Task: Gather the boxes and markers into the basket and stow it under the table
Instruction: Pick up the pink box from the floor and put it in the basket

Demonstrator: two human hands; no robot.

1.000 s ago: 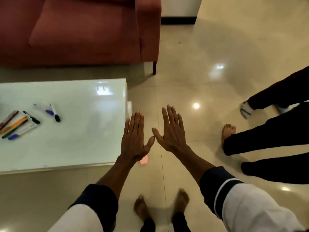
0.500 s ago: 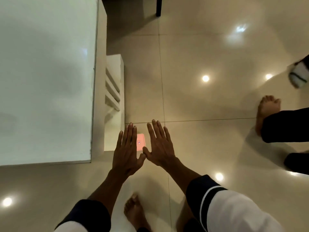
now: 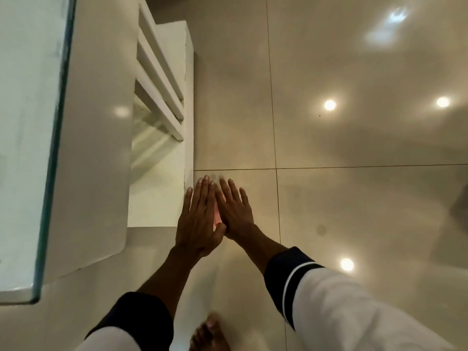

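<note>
Nearest the camera, a bare foot [image 3: 209,334] stands on the glossy beige tiled floor [image 3: 354,198], between two forearms in white sleeves with dark navy cuffs [image 3: 288,282]. Further out, the left hand [image 3: 200,219] and the right hand [image 3: 234,211] reach down side by side, palms down, fingers straight and spread; both are released and grasp nothing. Their thumbs meet, the left thumb crossing over the base of the right one. In the narrow gap between the hands shows a sliver of a small flat pink box [image 3: 217,216] lying on the floor just beside the table's base; most of it is hidden under the hands, and whether the palms touch it I cannot tell. To the left stands the low white table with a glass top [image 3: 30,148], its rounded corner near the left forearm. Below the top, a white slatted lower shelf [image 3: 162,79] runs away from the hands. Round ceiling lights reflect on the tiles beyond. The basket and markers are out of view.
</note>
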